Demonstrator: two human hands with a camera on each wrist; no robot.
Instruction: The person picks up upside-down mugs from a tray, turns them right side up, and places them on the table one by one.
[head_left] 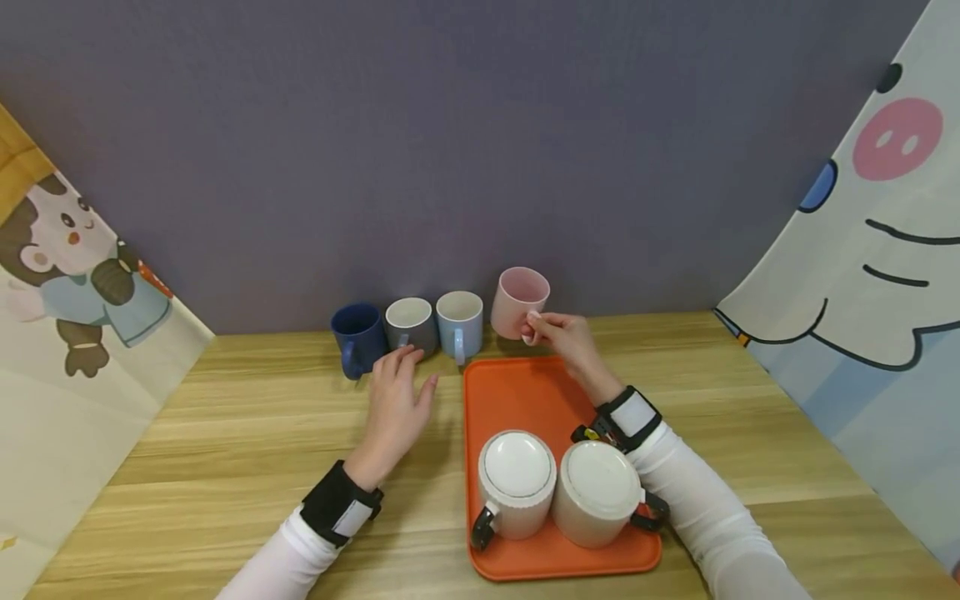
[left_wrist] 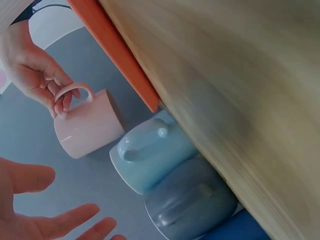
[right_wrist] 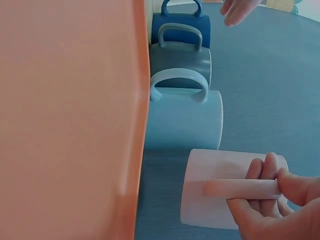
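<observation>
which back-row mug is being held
The pink mug, far right: the right hand grips its handle, while the dark blue mug, grey mug and light blue mug stand unheld.

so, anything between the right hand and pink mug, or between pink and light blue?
Nothing visible: the right hand holds the pink mug by its handle, with open space between it and the light blue mug.

Back wall (head_left: 450, 150): plain dark grey-purple, reads blue-grey in both wrist views. Table (head_left: 247, 433): light wood grain, far edge right against the wall. Left side: pale printed sheet (head_left: 112, 425), cartoon figure (head_left: 75, 287) in light blue with yellow headgear. Right side: white-and-blue sheet (head_left: 892, 333), black outlines, pink snout (head_left: 897, 140). Light's soft, fairly even.
</observation>
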